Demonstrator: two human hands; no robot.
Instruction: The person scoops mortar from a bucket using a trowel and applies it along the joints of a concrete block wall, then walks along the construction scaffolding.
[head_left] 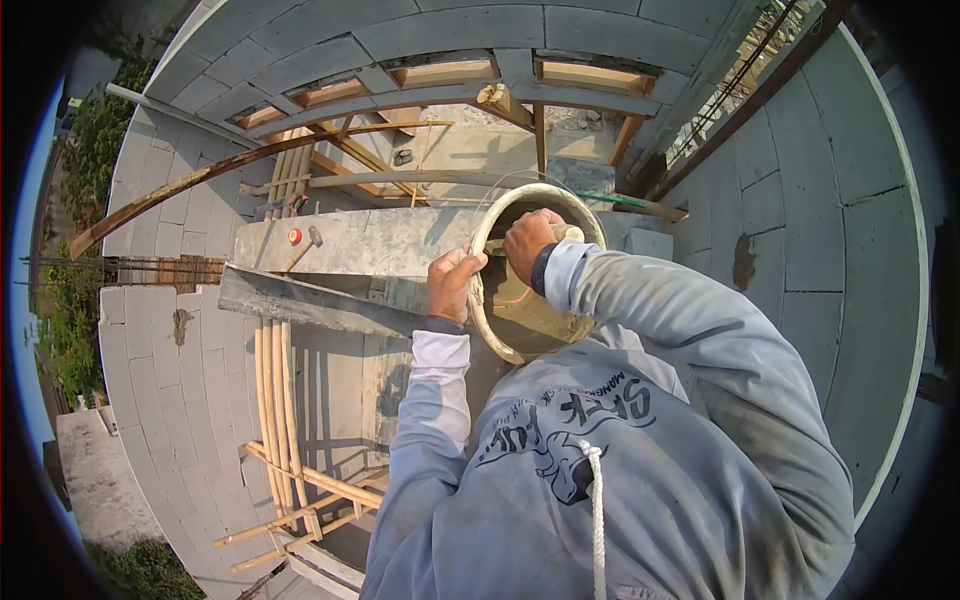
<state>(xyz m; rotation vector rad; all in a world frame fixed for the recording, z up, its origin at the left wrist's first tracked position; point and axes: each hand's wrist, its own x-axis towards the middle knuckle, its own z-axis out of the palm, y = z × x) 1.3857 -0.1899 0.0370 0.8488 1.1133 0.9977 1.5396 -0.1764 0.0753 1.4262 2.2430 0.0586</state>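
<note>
A round mortar bucket (478, 300) with a pale, crusted rim is close in front of my body. Wet grey mortar (535, 325) lies inside it. My left hand (453, 286) is closed over the bucket's left rim, thumb on top. Inside the bucket's mouth, my right hand (530, 243) is wrapped round what looks like a trowel (567, 233), with the end of its pale wooden handle showing. Its blade is mostly hidden by the hand and bucket. The thin wire bail (535, 172) arches past the far rim.
A mortar-stained plank (350, 240) carries a hammer (314, 238) and a red-and-white round object (295, 236). Bamboo poles (275, 400) stand at the left. Grey block walls (800, 190) surround the spot, and a long timber (180, 190) slants across the upper left.
</note>
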